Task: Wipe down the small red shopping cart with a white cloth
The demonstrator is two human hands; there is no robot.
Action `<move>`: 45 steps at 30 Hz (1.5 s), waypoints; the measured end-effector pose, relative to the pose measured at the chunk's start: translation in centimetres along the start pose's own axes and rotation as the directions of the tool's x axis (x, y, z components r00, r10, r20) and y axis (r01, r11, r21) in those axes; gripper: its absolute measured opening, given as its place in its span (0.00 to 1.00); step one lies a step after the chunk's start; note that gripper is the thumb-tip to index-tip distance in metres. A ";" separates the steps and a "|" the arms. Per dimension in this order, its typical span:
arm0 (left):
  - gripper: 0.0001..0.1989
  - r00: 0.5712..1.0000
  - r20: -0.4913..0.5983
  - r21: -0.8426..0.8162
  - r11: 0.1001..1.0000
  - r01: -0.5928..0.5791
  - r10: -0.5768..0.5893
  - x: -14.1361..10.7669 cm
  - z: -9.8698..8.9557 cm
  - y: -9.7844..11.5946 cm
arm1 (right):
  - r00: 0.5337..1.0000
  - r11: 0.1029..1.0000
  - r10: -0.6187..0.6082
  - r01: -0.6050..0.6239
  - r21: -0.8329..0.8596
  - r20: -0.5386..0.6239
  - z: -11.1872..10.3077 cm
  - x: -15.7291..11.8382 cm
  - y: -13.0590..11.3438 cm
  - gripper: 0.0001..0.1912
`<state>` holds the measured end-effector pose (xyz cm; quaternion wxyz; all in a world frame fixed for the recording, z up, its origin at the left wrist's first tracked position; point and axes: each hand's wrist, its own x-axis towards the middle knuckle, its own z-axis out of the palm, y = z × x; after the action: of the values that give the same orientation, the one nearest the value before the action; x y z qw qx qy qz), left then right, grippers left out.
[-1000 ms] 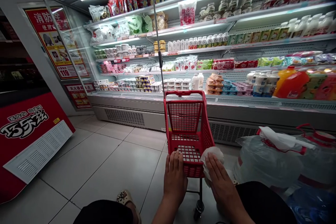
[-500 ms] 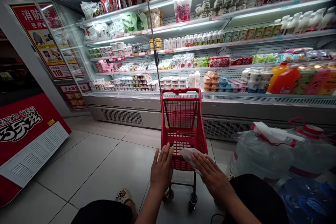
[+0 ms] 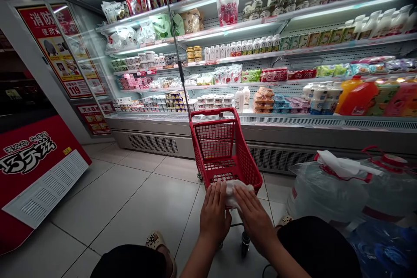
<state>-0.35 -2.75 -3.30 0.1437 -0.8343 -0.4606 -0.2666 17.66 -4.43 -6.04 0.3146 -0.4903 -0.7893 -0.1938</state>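
Observation:
A small red shopping cart [image 3: 215, 139] with a tall pole stands in front of me, turned a little. At its near edge lies a crumpled white cloth [image 3: 232, 189]. My right hand [image 3: 256, 217] presses the cloth with its palm against the cart's near edge, fingers stretched. Just left of the cloth, my left hand [image 3: 213, 215] rests on the near rim with its fingers stretched and side by side; its palm is hidden.
Behind the cart runs a refrigerated shelf [image 3: 293, 126] stocked with dairy and drinks. Large water bottles [image 3: 329, 186] stand at the right. A red freezer [image 3: 39, 152] is at the left. My shoe [image 3: 156, 241] is on the tiled floor.
The cart has turned, its handle end shifting left. My left hand has moved right, closer to my right hand and the cloth, which has shifted slightly left.

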 end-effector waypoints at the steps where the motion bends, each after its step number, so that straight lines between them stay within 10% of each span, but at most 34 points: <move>1: 0.49 1.000 0.003 0.004 1.000 -0.003 0.003 -0.2 -0.1 0.1 | 1.000 1.000 -0.024 0.024 0.005 -0.004 0.2 0.2 -0.9 0.35; 5: 0.49 0.997 0.028 0.007 0.998 -0.066 0.065 -0.6 -0.8 -0.7 | 0.992 0.992 -0.126 0.126 0.011 0.007 0.0 0.2 -0.7 0.36; 13: 0.36 0.997 0.011 0.063 0.995 -0.082 0.081 0.3 -1.7 -4.2 | 1.000 0.998 0.026 -0.026 -0.065 -0.002 -1.0 -0.7 9.4 0.32; 25: 0.43 0.995 0.006 0.058 0.993 -0.102 0.102 0.4 -1.3 -2.0 | 0.994 0.994 -0.097 0.095 0.061 0.041 -0.8 1.2 -1.7 0.34; 35: 0.39 0.996 -0.015 0.023 0.996 -0.086 0.086 1.6 -1.6 -3.5 | 0.996 0.996 0.087 -0.088 0.015 0.031 -0.3 -0.4 9.7 0.30; 45: 0.48 0.999 0.036 0.040 0.999 -0.024 0.023 1.7 -0.7 -1.8 | 0.998 0.995 0.001 -0.006 0.097 0.059 -1.1 -0.1 -0.8 0.33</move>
<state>-1.34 -0.91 -1.79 0.1556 -0.8411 -0.4587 -0.2407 17.30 -5.55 -5.29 0.3151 -0.4814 -0.8058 -0.1403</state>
